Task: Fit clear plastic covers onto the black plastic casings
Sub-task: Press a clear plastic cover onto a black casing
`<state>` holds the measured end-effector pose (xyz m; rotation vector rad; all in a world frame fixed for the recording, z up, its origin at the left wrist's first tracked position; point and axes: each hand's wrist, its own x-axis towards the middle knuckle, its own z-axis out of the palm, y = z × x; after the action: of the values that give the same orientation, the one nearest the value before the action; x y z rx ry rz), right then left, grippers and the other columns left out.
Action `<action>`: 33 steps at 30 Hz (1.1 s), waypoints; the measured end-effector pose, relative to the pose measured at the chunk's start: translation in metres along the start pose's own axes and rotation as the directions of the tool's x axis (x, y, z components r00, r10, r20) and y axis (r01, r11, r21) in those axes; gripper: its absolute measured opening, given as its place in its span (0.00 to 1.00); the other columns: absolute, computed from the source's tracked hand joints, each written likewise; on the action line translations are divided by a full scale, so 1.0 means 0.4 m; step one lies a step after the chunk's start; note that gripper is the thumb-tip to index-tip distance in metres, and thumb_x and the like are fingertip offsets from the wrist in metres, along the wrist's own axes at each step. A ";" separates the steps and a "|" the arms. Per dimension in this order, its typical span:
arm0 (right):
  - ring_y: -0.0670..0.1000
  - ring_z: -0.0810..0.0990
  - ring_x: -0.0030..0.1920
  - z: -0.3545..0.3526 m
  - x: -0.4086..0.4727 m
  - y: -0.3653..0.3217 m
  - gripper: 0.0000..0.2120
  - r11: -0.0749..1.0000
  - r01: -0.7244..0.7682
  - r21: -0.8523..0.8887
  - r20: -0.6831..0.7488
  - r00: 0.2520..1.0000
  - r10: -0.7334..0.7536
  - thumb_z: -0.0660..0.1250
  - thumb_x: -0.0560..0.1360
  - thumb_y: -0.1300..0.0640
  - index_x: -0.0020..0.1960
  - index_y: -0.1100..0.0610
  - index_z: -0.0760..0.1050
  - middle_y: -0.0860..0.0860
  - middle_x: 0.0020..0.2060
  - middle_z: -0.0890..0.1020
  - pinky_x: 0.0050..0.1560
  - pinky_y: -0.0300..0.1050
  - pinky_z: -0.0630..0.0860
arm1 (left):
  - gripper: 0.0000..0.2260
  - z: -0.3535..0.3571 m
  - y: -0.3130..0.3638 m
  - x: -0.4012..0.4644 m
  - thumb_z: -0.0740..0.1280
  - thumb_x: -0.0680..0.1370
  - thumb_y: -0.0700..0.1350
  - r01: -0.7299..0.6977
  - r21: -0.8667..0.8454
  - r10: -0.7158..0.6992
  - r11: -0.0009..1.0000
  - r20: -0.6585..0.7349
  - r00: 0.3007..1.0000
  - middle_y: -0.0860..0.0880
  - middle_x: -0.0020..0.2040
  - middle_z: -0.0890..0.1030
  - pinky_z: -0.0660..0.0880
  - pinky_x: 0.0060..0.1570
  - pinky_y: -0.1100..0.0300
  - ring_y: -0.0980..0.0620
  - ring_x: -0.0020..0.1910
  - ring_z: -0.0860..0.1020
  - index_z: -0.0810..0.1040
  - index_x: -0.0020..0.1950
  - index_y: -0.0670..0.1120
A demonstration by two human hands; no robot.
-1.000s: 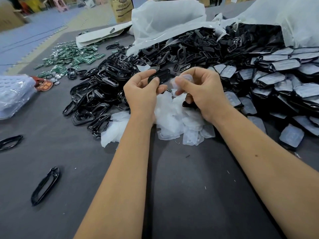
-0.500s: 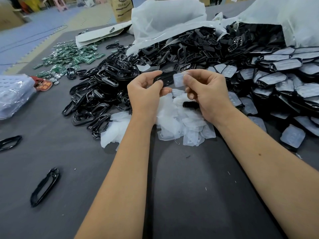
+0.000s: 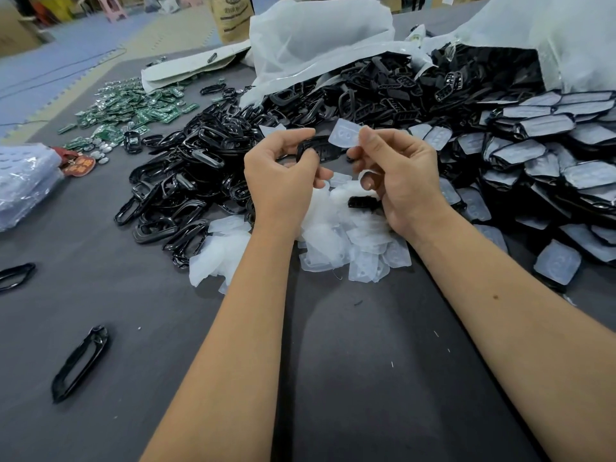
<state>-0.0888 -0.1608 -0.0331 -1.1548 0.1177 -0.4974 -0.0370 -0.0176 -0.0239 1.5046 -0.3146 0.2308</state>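
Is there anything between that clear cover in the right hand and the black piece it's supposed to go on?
Nothing visible. The right hand pinches the clear cover just above the black casing held by the left hand; only open air separates them.

Left hand (image 3: pixel 283 181) gripping a black casing (image 3: pixel 320 151) above the middle of the grey table (image 3: pixel 333 378), right hand (image 3: pixel 400 175) pinching a clear cover (image 3: pixel 346 136) by its edge just above and right of that casing, the 2 parts touching or nearly so. Loose clear covers (image 3: pixel 346 248) heaped under both hands, black frames (image 3: pixel 186 191) piled toward the left, covered casings (image 3: pixel 550 161) stacked along the right edge, green circuit boards (image 3: pixel 133 111) near the far left corner, 1 stray black frame (image 3: pixel 80 363) near the left edge.
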 end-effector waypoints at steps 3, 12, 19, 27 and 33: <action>0.53 0.80 0.36 -0.003 -0.001 0.005 0.03 0.998 0.048 -0.033 0.027 0.999 -0.047 0.75 0.77 0.63 0.45 0.60 0.82 0.58 0.38 0.84 0.30 0.40 0.73 | 0.13 0.002 0.003 -0.001 0.66 0.72 0.31 0.031 -0.032 -0.030 0.999 0.027 0.999 0.42 0.49 0.84 0.77 0.30 0.63 0.46 0.31 0.85 0.85 0.51 0.43; 0.49 0.76 0.33 -0.004 0.003 0.004 0.03 0.998 0.049 -0.035 0.032 0.998 -0.047 0.72 0.78 0.67 0.49 0.60 0.81 0.53 0.35 0.80 0.29 0.40 0.70 | 0.13 0.008 0.001 -0.005 0.66 0.73 0.29 0.108 -0.099 -0.097 0.989 0.116 0.988 0.38 0.50 0.85 0.78 0.32 0.63 0.47 0.31 0.84 0.85 0.50 0.42; 0.49 0.75 0.33 -0.005 0.003 0.002 0.07 1.000 0.000 -0.023 0.001 1.000 0.000 0.73 0.80 0.59 0.46 0.62 0.82 0.54 0.35 0.82 0.28 0.40 0.69 | 0.13 0.004 -0.006 -0.002 0.66 0.75 0.28 0.162 -0.134 -0.147 0.978 0.114 0.983 0.38 0.50 0.85 0.79 0.34 0.63 0.48 0.30 0.84 0.84 0.53 0.42; 0.47 0.79 0.33 -0.002 0.007 0.014 0.07 0.983 0.051 -0.177 -0.036 0.998 -0.059 0.72 0.75 0.71 0.51 0.62 0.81 0.50 0.36 0.83 0.29 0.40 0.73 | 0.12 0.005 -0.014 -0.005 0.66 0.78 0.27 0.200 -0.167 -0.184 0.965 0.107 0.977 0.41 0.42 0.87 0.81 0.36 0.62 0.49 0.29 0.83 0.84 0.51 0.41; 0.47 0.76 0.29 0.006 0.002 0.013 0.04 0.962 0.093 -0.256 -0.022 0.995 -0.102 0.73 0.77 0.67 0.48 0.61 0.86 0.54 0.35 0.83 0.27 0.39 0.74 | 0.13 0.006 -0.008 -0.005 0.63 0.78 0.26 0.235 -0.190 -0.219 0.953 0.101 0.970 0.41 0.41 0.86 0.80 0.34 0.62 0.49 0.28 0.82 0.84 0.50 0.40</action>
<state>-0.0856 -0.1576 -0.0366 -1.4086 0.1592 -0.6031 -0.0378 -0.0200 -0.0275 1.3375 -0.2179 -0.0440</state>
